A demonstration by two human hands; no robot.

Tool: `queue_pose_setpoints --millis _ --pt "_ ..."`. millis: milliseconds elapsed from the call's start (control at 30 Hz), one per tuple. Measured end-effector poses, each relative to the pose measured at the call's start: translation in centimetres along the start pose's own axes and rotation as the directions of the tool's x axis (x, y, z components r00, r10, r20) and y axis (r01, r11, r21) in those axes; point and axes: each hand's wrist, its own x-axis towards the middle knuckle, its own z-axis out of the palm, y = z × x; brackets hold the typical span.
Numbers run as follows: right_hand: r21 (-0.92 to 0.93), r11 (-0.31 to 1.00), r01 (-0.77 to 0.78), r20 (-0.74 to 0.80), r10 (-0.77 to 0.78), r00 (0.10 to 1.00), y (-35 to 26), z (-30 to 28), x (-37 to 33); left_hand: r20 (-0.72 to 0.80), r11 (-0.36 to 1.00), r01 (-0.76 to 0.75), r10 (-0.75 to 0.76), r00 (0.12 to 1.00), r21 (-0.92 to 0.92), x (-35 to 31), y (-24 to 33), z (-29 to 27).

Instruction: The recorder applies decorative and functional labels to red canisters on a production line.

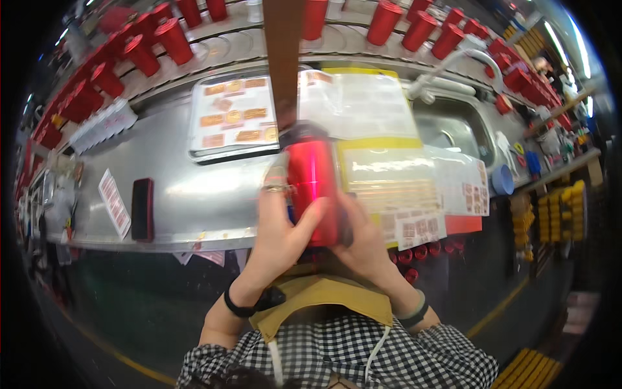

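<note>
Held between both hands over the front of the steel worktop is a shiny red metal cylinder with a dark end pointing away from me; it is blurred by motion. My left hand is closed on its left side, the thumb lying across the red surface. On the other side my right hand grips it low down, its fingers partly hidden behind the cylinder. Just beyond the left hand rests a white sheet of gold and orange decals. Yellow-edged clear sleeves with printed sheets lie beside the right hand.
A phone and a narrow printed strip lie at the left. To the right is a sink under a curved faucet. A brown post rises in the middle, before rows of red cylinders on a line.
</note>
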Motion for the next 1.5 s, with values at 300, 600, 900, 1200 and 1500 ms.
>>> queue_pose_setpoints --millis 300,600,900,1200,1500 --pt "0.247 0.967 -0.061 0.262 -0.006 0.965 3.7 -4.4 1.3 0.066 0.98 0.198 -0.198 0.978 0.008 -0.5 -1.9 0.9" --pt "-0.249 0.68 -0.69 -0.178 0.668 0.723 24.8 -22.7 -0.4 0.025 0.988 0.155 -0.155 0.988 -0.004 -1.1 -2.8 1.1" --pt "-0.506 0.69 -0.518 0.021 0.61 0.792 34.1 -27.1 1.8 -0.026 0.992 0.125 -0.124 0.992 0.028 -0.8 -3.9 1.9" --pt "0.347 0.572 -0.743 0.241 0.711 0.661 36.0 -19.0 14.4 -0.032 0.973 0.228 -0.229 0.973 -0.032 -0.9 -1.8 1.6" --pt "0.562 0.44 -0.7 0.343 0.646 0.682 35.8 -20.1 14.4 0.004 0.973 0.202 -0.203 0.979 -0.115 -1.3 -2.7 1.5"
